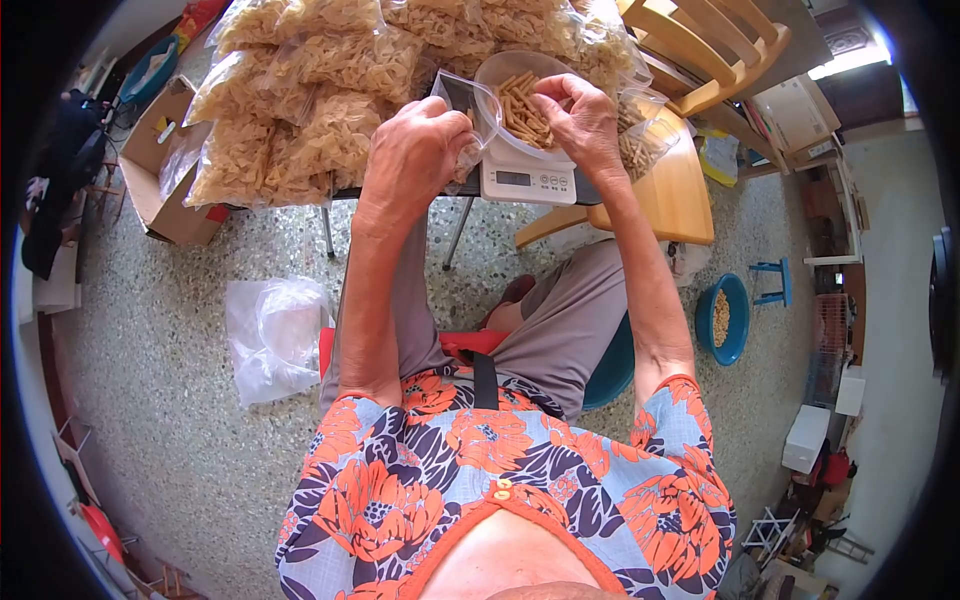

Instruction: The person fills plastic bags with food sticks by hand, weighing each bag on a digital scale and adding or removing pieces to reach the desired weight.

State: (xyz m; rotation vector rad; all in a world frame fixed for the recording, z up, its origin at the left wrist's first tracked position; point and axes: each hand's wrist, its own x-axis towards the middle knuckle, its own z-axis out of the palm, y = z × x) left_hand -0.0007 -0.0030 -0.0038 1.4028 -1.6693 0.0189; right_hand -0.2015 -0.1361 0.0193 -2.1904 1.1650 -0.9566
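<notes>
My left hand (418,160) is closed on a clear plastic bag (484,112), whose mouth stands open beside the bowl. Tan stick-shaped pieces (522,108) lie in a clear round bowl (490,68), which rests on a white digital kitchen scale (528,182). Over the right side of the bowl is my right hand (585,125), its thumb and fingers pinched close to the sticks. Whatever is between those fingertips is too small to make out. The reading on the scale's display is not legible.
Many clear bags of pale, flaky pieces (340,130) are heaped on the table. A wooden chair (665,180) stands at the right, a cardboard box (160,170) at the left. On the floor are plastic bags (280,335) and a blue basin (738,330) holding tan pieces.
</notes>
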